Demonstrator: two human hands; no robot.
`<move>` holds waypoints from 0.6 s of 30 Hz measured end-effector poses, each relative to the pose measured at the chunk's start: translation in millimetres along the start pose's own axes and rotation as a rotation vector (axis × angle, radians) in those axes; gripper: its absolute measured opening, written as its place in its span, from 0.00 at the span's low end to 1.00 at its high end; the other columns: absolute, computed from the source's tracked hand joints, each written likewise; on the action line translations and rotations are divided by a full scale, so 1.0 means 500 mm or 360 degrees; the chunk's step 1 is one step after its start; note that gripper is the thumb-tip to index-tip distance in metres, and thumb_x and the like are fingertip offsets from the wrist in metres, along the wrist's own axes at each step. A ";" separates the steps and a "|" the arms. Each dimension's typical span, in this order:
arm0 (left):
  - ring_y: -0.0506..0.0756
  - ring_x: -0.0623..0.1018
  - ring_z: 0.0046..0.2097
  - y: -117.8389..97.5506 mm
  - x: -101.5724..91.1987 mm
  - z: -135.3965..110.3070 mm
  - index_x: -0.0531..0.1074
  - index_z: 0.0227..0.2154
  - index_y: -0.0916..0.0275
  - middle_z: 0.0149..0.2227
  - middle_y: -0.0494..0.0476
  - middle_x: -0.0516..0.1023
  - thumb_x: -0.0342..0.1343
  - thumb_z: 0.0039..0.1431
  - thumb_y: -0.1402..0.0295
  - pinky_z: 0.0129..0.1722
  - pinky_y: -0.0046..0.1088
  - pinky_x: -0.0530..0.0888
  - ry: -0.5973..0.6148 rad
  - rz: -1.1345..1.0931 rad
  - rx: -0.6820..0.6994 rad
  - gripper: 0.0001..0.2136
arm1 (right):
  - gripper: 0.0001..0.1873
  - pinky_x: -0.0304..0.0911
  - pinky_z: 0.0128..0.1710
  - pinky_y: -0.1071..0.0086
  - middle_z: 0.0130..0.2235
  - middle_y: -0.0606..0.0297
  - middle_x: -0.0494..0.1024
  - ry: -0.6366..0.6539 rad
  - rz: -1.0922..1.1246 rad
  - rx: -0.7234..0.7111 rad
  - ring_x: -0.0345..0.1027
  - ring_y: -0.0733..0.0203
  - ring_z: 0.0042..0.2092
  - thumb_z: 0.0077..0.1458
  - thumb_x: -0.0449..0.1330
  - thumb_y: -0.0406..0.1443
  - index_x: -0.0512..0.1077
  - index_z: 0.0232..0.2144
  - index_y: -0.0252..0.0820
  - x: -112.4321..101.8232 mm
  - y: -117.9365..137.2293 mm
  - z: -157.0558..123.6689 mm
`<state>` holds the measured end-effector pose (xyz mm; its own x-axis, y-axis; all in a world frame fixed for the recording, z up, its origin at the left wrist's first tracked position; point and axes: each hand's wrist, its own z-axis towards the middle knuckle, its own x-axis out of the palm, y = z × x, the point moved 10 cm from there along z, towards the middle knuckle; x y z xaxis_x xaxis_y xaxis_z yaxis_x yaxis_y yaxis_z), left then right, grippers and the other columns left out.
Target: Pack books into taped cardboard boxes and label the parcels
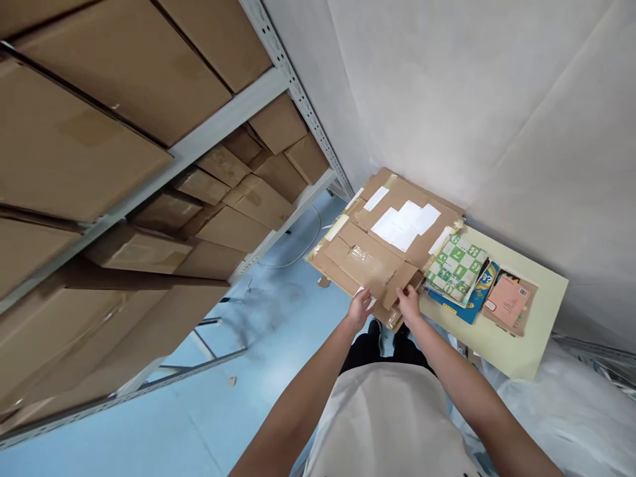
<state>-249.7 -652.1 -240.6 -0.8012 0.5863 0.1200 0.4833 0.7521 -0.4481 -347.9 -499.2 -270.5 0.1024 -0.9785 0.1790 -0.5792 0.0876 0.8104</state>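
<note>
Both hands are at the near edge of a small, flat-looking cardboard box (368, 262) with clear tape across its top. My left hand (360, 309) is closed at its left near corner, where a bit of white paper (371, 303) shows by the fingers. Pinched on the right near edge, by a flap, is my right hand (408, 305). Under the box lies a larger sheet of cardboard (382, 182) with taped edges. Several white paper slips (405, 224) are spread on this sheet. The fingertips of both hands are partly hidden.
To the right, a pale yellow board (541, 291) carries a green-and-white checked booklet (458, 265), a blue booklet (470, 311) and a pink booklet (507, 299). Metal shelving (233, 109) full of cardboard boxes (124, 66) rises on the left. Crumpled plastic sheeting (561, 417) lies at lower right.
</note>
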 end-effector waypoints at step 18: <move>0.51 0.78 0.33 -0.189 -0.100 0.046 0.72 0.33 0.59 0.35 0.52 0.80 0.65 0.50 0.69 0.35 0.28 0.76 -0.0128 -0.0189 0.0532 0.09 | 0.15 0.74 0.33 0.62 0.33 0.66 0.81 0.0166 -0.0116 0.0245 0.78 0.58 0.32 0.45 0.65 0.40 0.66 0.35 0.48 0.062 0.027 -0.087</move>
<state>-263.6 -759.2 -224.5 -0.8765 0.4651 0.1245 0.2536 0.6657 -0.7018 -317.5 -520.0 -229.6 0.2270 -0.9559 0.1864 -0.6833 -0.0200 0.7298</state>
